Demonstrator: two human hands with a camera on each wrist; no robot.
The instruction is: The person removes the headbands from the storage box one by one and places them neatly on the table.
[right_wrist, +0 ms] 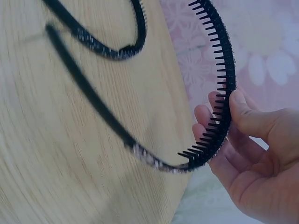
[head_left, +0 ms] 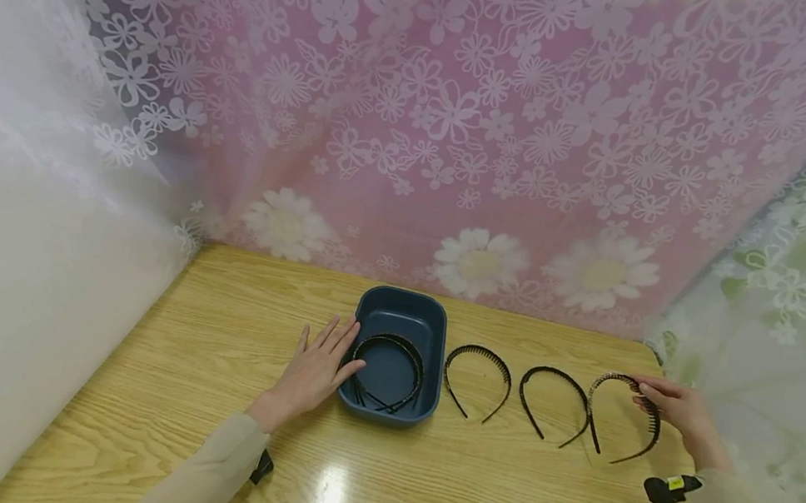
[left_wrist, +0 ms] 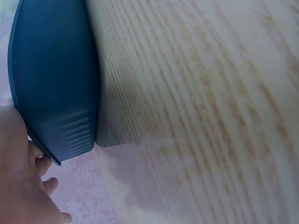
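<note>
In the head view my left hand [head_left: 313, 372] rests on the left rim of a dark blue plastic bin [head_left: 387, 419], fingers spread and thumb over the edge. Several black headbands [head_left: 421, 369] lie together inside the bin. At the far right my right hand [head_left: 681, 410] pinches a toothed black headband with glittery trim [head_left: 652, 433] by its curved side. The right wrist view shows thumb and fingertips on either side of this glittery headband [right_wrist: 226, 79]. Left of it a plain-looking black headband [head_left: 530, 410] lies on the table, and a toothed headband [head_left: 508, 382] lies nearer the bin.
The wood-grain table [head_left: 493, 498] carries everything. A pink flowered curtain [head_left: 459, 166] hangs behind it, with a white sheet [head_left: 34, 240] at the left and a pale flowered sheet [head_left: 798, 350] at the right.
</note>
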